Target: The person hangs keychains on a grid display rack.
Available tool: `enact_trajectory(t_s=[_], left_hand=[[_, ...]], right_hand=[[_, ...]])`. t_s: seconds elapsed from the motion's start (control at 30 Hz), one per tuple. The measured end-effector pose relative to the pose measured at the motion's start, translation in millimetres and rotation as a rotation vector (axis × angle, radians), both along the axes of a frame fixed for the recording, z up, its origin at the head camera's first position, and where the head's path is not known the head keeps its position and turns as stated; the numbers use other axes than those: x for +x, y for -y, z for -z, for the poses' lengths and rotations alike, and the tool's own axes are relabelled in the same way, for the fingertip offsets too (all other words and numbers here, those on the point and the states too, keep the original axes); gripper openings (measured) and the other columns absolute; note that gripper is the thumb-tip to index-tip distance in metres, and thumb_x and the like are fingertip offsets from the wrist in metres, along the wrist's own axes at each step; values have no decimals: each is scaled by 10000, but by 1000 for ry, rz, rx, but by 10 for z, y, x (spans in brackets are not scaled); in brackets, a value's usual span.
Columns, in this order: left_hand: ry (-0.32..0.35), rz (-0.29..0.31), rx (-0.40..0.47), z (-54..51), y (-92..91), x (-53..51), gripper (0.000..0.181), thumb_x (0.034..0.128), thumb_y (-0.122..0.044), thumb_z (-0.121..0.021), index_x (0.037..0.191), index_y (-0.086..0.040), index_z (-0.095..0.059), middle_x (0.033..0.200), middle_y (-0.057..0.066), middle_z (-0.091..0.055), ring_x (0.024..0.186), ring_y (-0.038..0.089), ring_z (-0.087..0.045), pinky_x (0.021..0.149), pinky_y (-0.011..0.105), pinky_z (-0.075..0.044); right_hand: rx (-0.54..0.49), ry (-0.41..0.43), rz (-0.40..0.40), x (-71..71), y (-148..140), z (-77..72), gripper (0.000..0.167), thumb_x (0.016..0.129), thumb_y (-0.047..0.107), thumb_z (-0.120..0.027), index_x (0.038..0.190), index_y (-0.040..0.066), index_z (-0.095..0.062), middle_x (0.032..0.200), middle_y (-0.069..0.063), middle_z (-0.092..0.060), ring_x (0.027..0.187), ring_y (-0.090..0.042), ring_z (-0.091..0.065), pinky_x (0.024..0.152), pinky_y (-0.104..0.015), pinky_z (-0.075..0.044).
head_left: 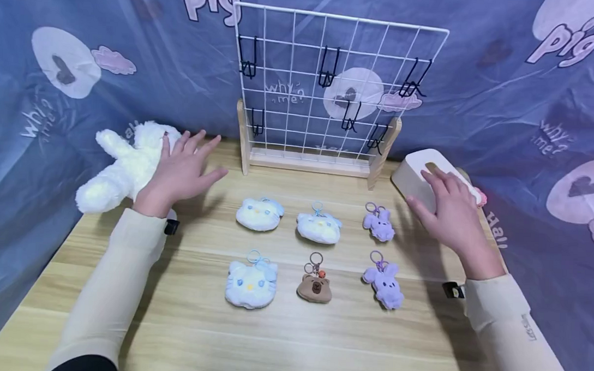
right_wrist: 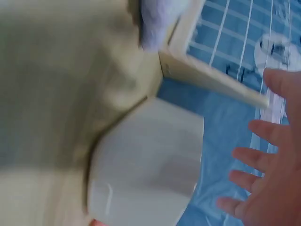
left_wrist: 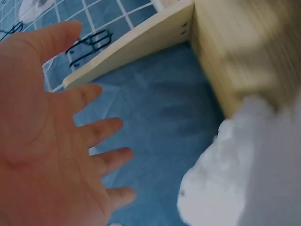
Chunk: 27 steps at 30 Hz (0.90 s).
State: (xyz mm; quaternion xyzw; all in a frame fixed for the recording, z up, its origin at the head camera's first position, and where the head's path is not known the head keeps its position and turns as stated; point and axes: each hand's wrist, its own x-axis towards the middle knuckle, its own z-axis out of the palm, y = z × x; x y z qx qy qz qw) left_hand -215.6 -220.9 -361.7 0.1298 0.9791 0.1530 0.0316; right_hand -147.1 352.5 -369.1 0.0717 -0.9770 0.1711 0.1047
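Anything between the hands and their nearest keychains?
Nothing visible: in the head view, only bare tabletop lies between the right hand and the upper purple keychain, and between the left hand and the upper-left white keychain.

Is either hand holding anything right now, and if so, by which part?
Nothing is held: the left hand is empty near the plush, the right hand empty near the box.

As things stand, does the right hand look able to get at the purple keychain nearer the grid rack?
Probably yes: the right hand holds nothing, and no object shows between it and that purple keychain; the white box sits farther back.
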Motion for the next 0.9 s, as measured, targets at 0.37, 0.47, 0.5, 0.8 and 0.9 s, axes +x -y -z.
enact_trajectory(t_s=[0.37, 0.47, 0.5, 0.8, 0.9], left_hand=[[92, 16, 277, 204, -150, -432, 726, 1137, -387, -644, 1705, -3, -407, 1739, 295, -433, 1552, 513, -480, 1317, 688, -408], [90, -30, 361, 276, -198, -528, 666, 1129, -325, -667, 1658, 29, -469, 1681, 285, -524, 1441, 500, -607, 1247, 644, -509], [88, -49, 393, 297, -216, -552, 647, 1127, -315, -668, 1642, 34, -490, 1657, 281, -555, 1423, 492, -629, 1236, 627, -524], [24, -165, 740, 487, -345, -735, 528, 1103, -190, -729, 1563, 30, -591, 1470, 271, -712, 1300, 412, -724, 1103, 430, -651], [51, -196, 867, 516, -374, -789, 544, 1097, -176, -741, 1582, 9, -578, 1509, 266, -687, 1309, 356, -720, 1029, 301, -678]], right_hand=[[-299, 112, -6, 492, 303, 149, 241, 1073, 215, -782, 1240, 42, -808, 1089, -163, -842, 844, 81, -618, 703, -84, -514], [-338, 214, 2, 569, 384, 203, 216, 1049, 208, -815, 1190, 45, -830, 1087, -144, -849, 838, 66, -635, 692, -112, -524], [-350, 250, 12, 589, 405, 216, 222, 1043, 220, -824, 1186, 50, -834, 1100, -138, -851, 848, 62, -644, 703, -116, -529], [-418, 455, 66, 683, 499, 340, 280, 989, 209, -875, 1162, -3, -818, 1029, -86, -829, 822, -29, -642, 646, -193, -554], [-402, 491, 71, 690, 531, 388, 294, 982, 231, -884, 1157, 7, -811, 1016, -71, -826, 828, -62, -647, 646, -199, -551]])
